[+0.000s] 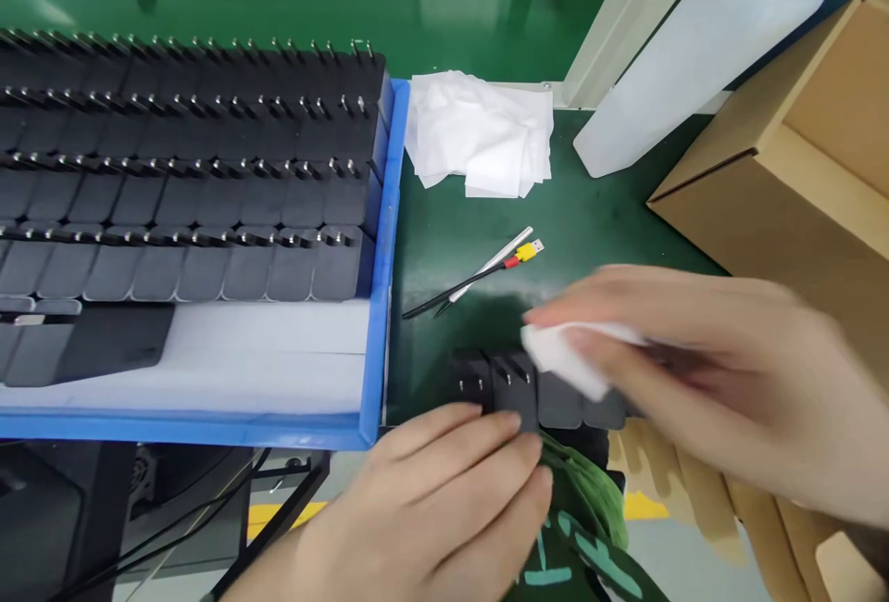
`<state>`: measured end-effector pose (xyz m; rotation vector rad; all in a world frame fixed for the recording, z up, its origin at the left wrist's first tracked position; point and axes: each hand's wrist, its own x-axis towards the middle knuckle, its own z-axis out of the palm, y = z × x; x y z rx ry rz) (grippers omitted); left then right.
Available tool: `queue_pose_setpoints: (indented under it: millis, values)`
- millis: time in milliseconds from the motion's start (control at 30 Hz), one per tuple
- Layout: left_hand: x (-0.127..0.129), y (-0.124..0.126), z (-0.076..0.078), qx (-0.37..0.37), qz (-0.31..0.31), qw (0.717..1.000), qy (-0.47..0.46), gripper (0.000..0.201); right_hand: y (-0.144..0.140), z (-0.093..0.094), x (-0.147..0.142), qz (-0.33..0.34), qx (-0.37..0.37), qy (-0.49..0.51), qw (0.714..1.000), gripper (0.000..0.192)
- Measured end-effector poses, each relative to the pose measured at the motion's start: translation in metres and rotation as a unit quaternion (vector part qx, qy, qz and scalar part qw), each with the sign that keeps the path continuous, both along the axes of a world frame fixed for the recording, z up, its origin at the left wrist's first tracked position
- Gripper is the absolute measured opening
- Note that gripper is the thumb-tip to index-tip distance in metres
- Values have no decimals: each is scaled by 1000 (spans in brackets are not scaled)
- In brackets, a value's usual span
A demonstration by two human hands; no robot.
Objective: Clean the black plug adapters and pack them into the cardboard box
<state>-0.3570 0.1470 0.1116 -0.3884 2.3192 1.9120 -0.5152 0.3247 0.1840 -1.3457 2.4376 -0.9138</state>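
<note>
Fingers (486,440) of your left hand (444,509) steadied the chargers (534,389) low center; your right hand (701,370) pinched a wipe (562,357), mid-wiping. Next, a firm stroke along the row.

Tray (381,306) of adapters at left; row of adapters (528,389) near, right of it; cable (479,273) behind the row; stacked wipes (479,134) farther; boxes (798,167) right.
</note>
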Motion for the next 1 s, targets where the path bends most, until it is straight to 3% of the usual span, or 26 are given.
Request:
queue_pose_setpoints:
  millis: [67, 167, 267, 333, 567, 700, 867, 1000]
  values:
    - [0, 1, 2, -7, -17, 1000, 20, 49, -28, -13, -13, 117, -14, -111, 987, 17]
    - [-4, -3, 6, -66, -100, 987, 107, 40, -54, -30, -23, 184, 37, -235, 954, 19]
    - [-9, -12, 7, -194, -223, 919, 260, 35, -62, -34, -25, 201, 86, -248, 944, 16]
    - [-12, -15, 3, -237, -246, 881, 326, 32, -63, -31, -26, 200, 95, -229, 948, 13]
    - [-11, -4, -18, -196, -149, 890, 384, 29, -71, -22, -37, 257, 184, -262, 912, 11]
    - [-11, -2, -19, -182, -152, 895, 378, 25, -78, -22, -37, 267, 147, -246, 920, 14]
    - [-10, -5, -16, -188, -166, 892, 377, 26, -77, -19, -43, 314, 194, -257, 893, 17]
    - [-8, -6, -16, -222, -186, 882, 372, 25, -76, -30, -39, 285, 150, -218, 921, 17]
